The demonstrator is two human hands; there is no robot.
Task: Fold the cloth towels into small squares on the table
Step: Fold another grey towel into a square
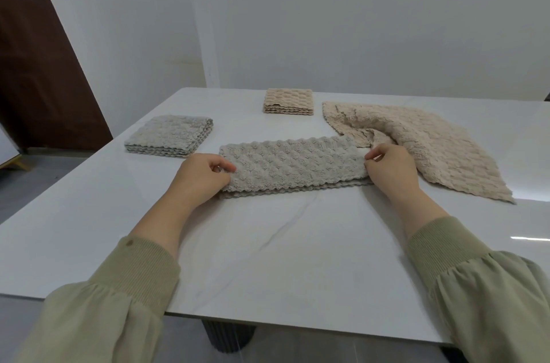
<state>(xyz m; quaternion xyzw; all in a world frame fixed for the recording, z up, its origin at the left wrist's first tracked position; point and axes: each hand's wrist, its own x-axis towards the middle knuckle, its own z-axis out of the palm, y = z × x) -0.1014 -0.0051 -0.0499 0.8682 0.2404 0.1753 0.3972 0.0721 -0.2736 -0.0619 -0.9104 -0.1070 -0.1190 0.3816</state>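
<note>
White marble-look table (268, 243) fills the view before a pale wall. At its middle lies the grey towel (294, 167), folded into a long strip, its length running left to right. The left hand (202, 176) pinches the strip's left end between thumb and curled fingers. The right hand (390, 169) pinches its right end the same way. Left of the grey towel and a little beyond it sits a grey square (169, 136), already folded. Beyond the grey towel, well apart, sits a beige square (288, 100). A loose beige towel (416, 139) lies rumpled to its right, touching that end.
</note>
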